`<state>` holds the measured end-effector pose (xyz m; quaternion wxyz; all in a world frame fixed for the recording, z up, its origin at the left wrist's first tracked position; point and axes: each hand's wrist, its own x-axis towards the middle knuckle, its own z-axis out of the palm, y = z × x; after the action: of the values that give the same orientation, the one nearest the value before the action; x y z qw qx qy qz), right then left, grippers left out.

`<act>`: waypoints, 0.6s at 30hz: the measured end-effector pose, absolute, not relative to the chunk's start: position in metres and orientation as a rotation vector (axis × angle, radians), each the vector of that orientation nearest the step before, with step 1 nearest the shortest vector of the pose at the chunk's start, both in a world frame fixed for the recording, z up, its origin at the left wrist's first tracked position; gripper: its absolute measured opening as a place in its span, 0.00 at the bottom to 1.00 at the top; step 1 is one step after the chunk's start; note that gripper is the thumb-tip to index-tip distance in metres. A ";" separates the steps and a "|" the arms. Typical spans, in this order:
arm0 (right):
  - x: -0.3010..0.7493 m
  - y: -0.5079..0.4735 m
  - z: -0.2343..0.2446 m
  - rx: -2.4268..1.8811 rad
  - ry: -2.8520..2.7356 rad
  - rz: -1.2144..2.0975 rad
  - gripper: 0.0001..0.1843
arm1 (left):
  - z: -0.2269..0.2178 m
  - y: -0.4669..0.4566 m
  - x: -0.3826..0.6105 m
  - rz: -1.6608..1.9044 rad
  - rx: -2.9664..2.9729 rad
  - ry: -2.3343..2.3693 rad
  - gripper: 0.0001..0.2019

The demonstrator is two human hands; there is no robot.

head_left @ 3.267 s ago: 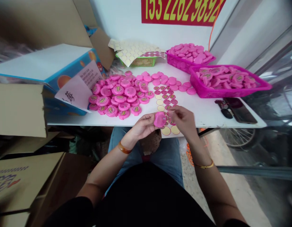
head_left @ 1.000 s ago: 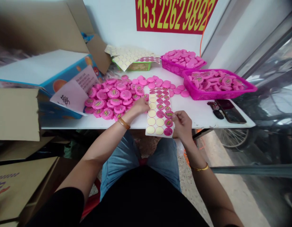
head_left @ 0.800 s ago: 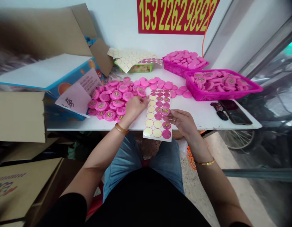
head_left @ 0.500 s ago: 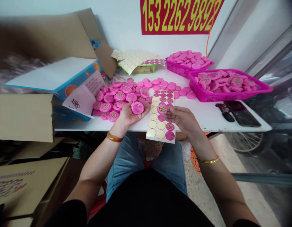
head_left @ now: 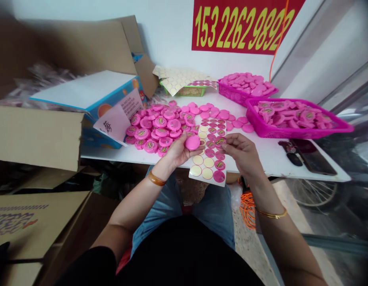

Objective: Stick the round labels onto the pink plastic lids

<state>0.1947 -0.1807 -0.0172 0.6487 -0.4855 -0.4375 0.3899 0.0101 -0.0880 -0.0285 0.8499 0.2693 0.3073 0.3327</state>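
My left hand is closed round a plain pink round case, held just above the white table's near edge. My right hand pinches a round pink sticker beside the case. A sticker sheet with pink stickers and several empty yellow circles lies between my hands and hangs over the table edge. A pile of labelled pink cases lies left of the sheet, and unlabelled ones lie behind it.
Two pink baskets of cases stand at the right and back. A green basket holds used sticker sheets. A blue box and cardboard boxes crowd the left. A phone and key fob lie at the right.
My left hand took a plain pink case from the pile and brought it toward the sheet. My right hand peeled a sticker off the sheet and lifted it.
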 end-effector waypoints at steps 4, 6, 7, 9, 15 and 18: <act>0.193 -0.177 -0.016 -1.125 -1.019 0.839 0.16 | -0.028 -0.091 0.012 0.680 0.439 0.558 0.23; 0.191 -0.175 -0.015 -1.134 -1.046 0.842 0.20 | -0.028 -0.092 0.012 0.672 0.400 0.556 0.21; 0.190 -0.174 -0.014 -1.142 -1.057 0.850 0.23 | -0.029 -0.092 0.011 0.666 0.390 0.557 0.21; 0.189 -0.171 -0.012 -1.162 -1.068 0.858 0.26 | -0.030 -0.093 0.009 0.652 0.398 0.542 0.21; 0.193 -0.163 -0.014 -1.254 -1.074 0.814 0.17 | -0.032 -0.098 0.000 0.671 0.484 0.427 0.20; 0.196 -0.161 -0.016 -1.250 -1.095 0.780 0.12 | -0.033 -0.099 -0.001 0.688 0.512 0.356 0.20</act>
<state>0.1960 -0.1614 -0.0164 0.6075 -0.5410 -0.4736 0.3375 -0.0014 -0.0987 -0.0335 0.8941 0.2468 0.1716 0.3319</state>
